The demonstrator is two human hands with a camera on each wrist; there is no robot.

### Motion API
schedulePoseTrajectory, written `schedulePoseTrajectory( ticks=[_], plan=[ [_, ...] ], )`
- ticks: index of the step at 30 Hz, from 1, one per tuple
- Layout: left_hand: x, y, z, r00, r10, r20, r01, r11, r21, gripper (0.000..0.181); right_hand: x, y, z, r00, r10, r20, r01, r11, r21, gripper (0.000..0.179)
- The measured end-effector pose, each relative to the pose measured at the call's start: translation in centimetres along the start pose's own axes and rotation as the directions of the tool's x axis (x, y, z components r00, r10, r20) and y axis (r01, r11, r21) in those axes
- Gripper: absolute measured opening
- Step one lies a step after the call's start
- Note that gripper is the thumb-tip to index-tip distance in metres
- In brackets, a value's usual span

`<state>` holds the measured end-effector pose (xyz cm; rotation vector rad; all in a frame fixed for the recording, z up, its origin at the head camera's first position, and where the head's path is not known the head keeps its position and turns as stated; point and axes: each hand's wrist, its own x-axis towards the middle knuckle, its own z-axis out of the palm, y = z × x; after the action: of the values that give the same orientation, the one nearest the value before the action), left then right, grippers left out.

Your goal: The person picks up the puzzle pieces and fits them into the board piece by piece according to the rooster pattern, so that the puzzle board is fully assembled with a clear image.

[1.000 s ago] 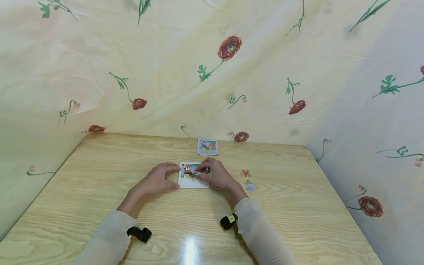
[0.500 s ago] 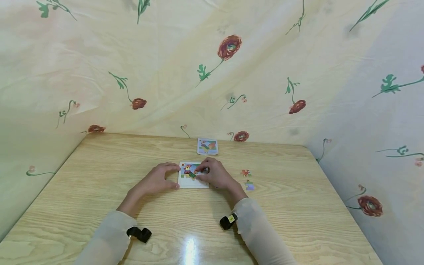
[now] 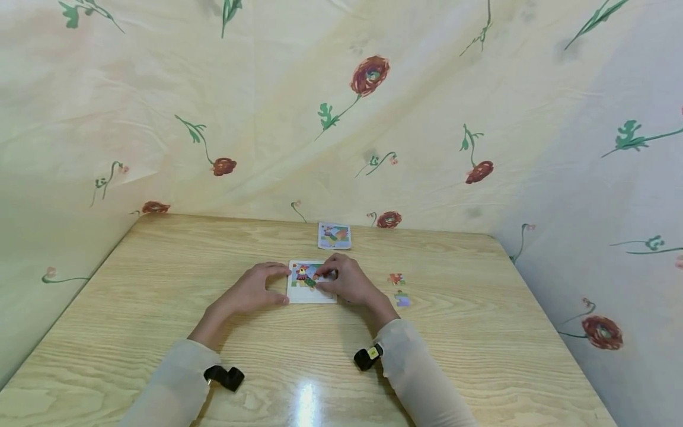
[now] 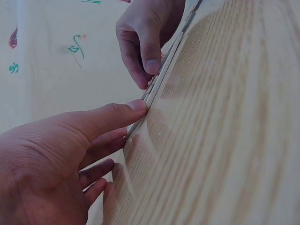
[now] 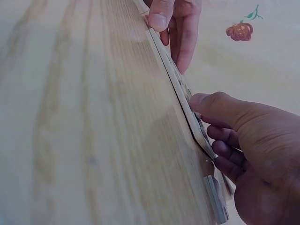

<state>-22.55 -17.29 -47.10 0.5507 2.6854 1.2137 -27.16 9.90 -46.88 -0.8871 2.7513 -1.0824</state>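
A rooster jigsaw puzzle in a white-bordered tray (image 3: 294,296) lies flat on the table. My left hand (image 3: 251,290) spans the tray's left side, thumb at the near corner and fingers at the far corner. The left wrist view shows that thumb (image 4: 133,107) against the tray's edge. Over the tray's right half, my right hand (image 3: 349,281) has thumb and index finger round a small puzzle piece (image 3: 316,276), mostly hidden by the fingers. In the right wrist view my right hand's thumb (image 5: 201,102) touches the tray's top side.
Two loose puzzle pieces lie right of the tray, one orange (image 3: 396,279) and one green and lilac (image 3: 402,299). A rooster picture card (image 3: 334,236) lies beyond the tray. Flowered cloth (image 3: 267,118) rises behind the wooden table (image 3: 187,255).
Both hands and the puzzle tray stay in nearly the same place. Any movement of the right fingertips is too small to tell.
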Motion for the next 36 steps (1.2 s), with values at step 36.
schedulePoseTrajectory(
  ticks=[36],
  plan=[
    [0.07,0.01,0.0,1.0,0.004,0.001,-0.004,1.0,0.016,0.062,0.38,-0.21,-0.48,0.999,-0.048,0.004,0.048,0.999,0.009,0.019]
  ],
)
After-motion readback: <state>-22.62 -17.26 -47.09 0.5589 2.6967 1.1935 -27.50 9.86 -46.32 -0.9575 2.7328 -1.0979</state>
